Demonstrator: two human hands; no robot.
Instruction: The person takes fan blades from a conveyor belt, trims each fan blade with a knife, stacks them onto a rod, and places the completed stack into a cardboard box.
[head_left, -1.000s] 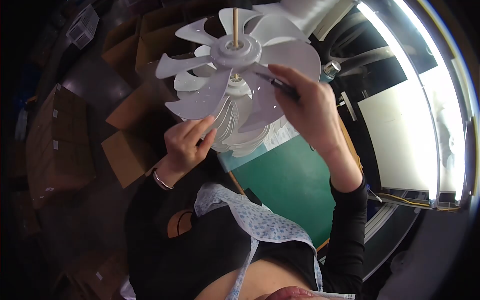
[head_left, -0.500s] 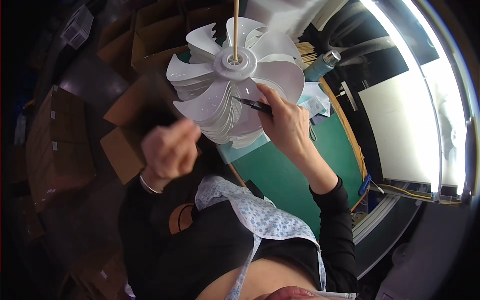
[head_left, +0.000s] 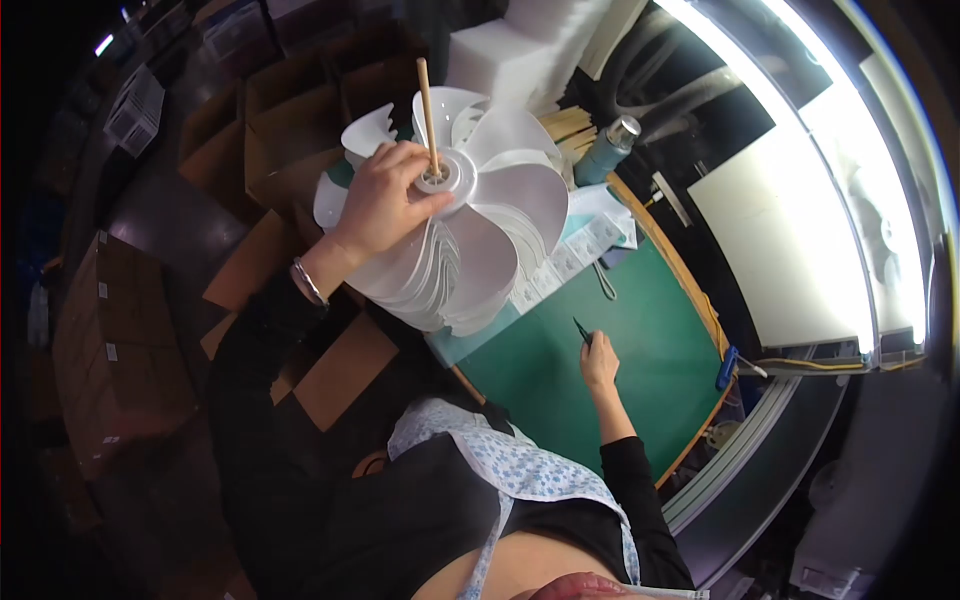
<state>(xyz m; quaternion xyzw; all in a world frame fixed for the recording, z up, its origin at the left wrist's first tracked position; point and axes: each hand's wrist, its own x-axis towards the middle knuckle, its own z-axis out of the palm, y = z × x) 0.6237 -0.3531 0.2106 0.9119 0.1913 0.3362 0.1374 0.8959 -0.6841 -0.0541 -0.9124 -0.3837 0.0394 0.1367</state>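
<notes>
A stack of white plastic fan blades [head_left: 535, 195] is threaded on an upright wooden rod [head_left: 427, 115]. My left hand [head_left: 385, 200] is closed around the hub of the top one, thumb on the near side and fingers curled beside the rod. Part of that hub is hidden under the fingers. Over the green mat [head_left: 540, 385], my right hand [head_left: 599, 362] grips a slim black knife [head_left: 582, 329], its point directed up and away from me. The knife is apart from the stack.
Behind the stack stand a bluish flask [head_left: 607, 150], a bundle of wooden sticks [head_left: 568, 128] and white foam blocks [head_left: 500, 60]. Printed sheets [head_left: 575, 250] lie beside the blades. Cardboard boxes [head_left: 290, 125] fill the left side; a bright tube lamp [head_left: 800, 130] runs along the right.
My left hand has gone up from beside the stack onto the top hub. My right hand, with the knife, has drawn back from the blades to over the mat. The view has shifted.
</notes>
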